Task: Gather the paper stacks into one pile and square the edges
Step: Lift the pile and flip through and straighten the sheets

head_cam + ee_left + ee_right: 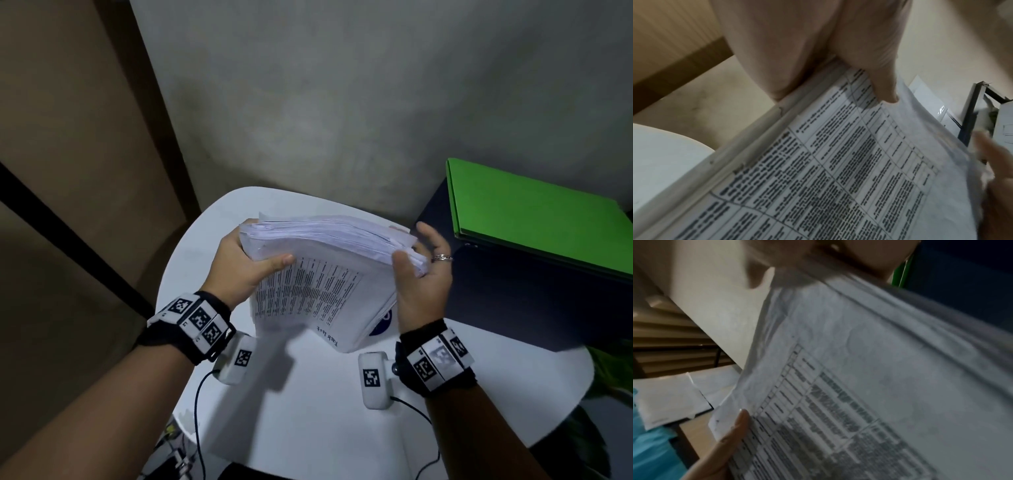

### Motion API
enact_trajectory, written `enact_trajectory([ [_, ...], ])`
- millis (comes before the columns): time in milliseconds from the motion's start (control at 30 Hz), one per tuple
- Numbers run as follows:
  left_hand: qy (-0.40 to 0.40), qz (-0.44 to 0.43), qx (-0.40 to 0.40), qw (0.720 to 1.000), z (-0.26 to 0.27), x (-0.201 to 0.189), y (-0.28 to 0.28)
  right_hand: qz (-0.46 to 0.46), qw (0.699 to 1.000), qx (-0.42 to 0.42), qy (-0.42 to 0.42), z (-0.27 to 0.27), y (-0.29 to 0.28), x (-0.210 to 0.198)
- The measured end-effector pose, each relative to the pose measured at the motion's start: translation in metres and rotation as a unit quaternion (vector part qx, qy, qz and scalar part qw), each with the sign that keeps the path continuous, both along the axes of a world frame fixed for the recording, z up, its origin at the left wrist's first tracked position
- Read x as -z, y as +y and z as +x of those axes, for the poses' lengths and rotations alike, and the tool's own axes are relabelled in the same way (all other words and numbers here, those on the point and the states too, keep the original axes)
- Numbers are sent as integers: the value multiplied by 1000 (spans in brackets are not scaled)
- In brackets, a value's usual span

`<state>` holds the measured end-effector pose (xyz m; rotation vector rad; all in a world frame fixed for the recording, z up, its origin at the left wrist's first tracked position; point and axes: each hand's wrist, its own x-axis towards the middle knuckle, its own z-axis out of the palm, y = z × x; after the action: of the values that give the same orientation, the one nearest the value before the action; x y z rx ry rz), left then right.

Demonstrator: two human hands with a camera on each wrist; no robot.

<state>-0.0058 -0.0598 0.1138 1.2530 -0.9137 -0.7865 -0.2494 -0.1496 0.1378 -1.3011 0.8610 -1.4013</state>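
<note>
A thick stack of printed paper [318,270] is held tilted on edge over the white round table [308,411]. My left hand [255,255] grips its left end, thumb pressed on the printed table of the front sheet [838,170]. My right hand [414,246], a ring on one finger, holds the right end with the thumb in front and the fingers behind. The top edges of the sheets are uneven and fanned. In the right wrist view the stack [859,369] fills the frame. Whether its lower edge touches the table I cannot tell.
A dark box [513,301] stands on the table's right side with a green folder [534,219] on top, close to my right hand. A grey wall is behind. Green leaves [613,370] show at the right edge. Cables hang off the near table edge.
</note>
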Motion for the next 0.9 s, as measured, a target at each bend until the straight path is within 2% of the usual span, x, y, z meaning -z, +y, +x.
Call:
enact_trajectory([
  [67,-3,16,-3,1000,0,0,1,14,998,-58,26,-8,-2,8],
  [167,-18,38,-8,999,-5,-5,-3,72,988,-20,134,-7,-3,8],
  [233,-29,26,-22,999,-12,-13,-8,95,989,0,114,-2,-1,4],
  [333,-14,-15,-40,999,-15,-20,-7,64,997,12,50,-6,1,-2],
  [400,10,-33,-31,999,-12,-13,0,38,996,-11,81,-13,4,3],
  [500,23,-28,-19,999,-9,2,3,51,988,-37,138,-17,5,14],
  [633,7,-31,33,999,-10,0,-5,26,992,-60,106,-7,6,10],
  [733,18,-29,22,999,-9,-2,-6,34,996,-58,51,-1,6,4],
  [833,26,-38,-9,999,-9,-5,-7,26,1000,-6,4,7,5,-4],
  [900,32,-54,-43,997,-10,-9,-8,30,998,45,12,13,0,-8],
])
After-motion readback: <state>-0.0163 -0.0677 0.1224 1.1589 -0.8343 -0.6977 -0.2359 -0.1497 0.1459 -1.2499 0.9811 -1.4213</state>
